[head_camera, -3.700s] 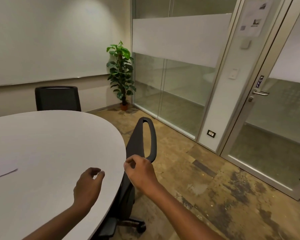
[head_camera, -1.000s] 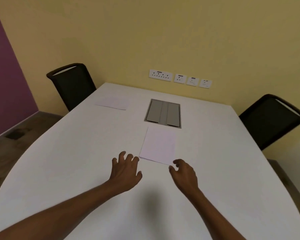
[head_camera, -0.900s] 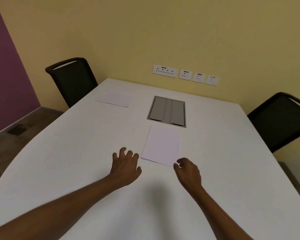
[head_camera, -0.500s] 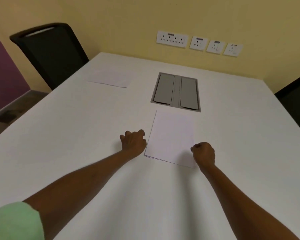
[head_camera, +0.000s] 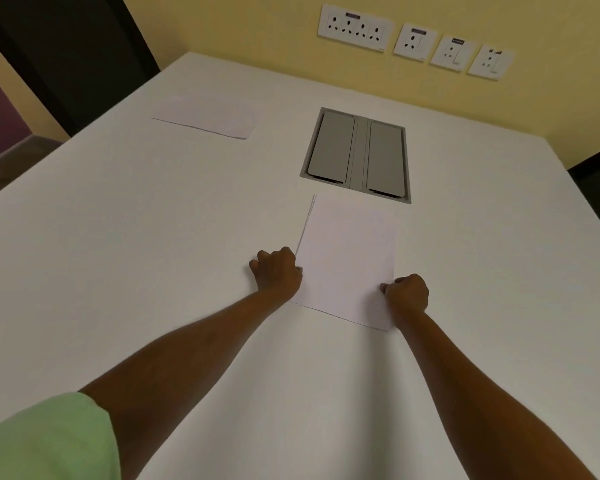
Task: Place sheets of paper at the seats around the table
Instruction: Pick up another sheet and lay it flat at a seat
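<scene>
The white table [head_camera: 153,271] fills most of the head view; its far edge runs just below a yellow wall [head_camera: 239,26] carrying a row of socket plates [head_camera: 355,28]; a dark chair back [head_camera: 66,53] stands beyond the far-left corner, and a second dark shape shows past the far-right edge.

A green sleeve [head_camera: 45,441] covers the left upper arm at the near-left of the view; both forearms extend over the tabletop toward its middle.

A grey recessed cable box [head_camera: 357,155] is set into the tabletop toward the far edge; its two flaps lie closed and flush, so its contents cannot be seen.

The paper stack [head_camera: 349,258] lies flat just on the near side of the cable box, close to it but apart; its long axis points from the near edge toward the far edge, tilted slightly; offset sheet edges show along its left side.

A single sheet [head_camera: 205,116] lies flat near the far-left corner, in front of the chair back; its long axis runs roughly along the left edge.

The left hand [head_camera: 278,273] is curled closed at the stack's left edge, fingers tucked, touching the paper; the right hand [head_camera: 407,294] is curled closed at the stack's near-right corner, thumb on the paper; whether either hand pinches the sheets or only presses on them cannot be determined.
</scene>
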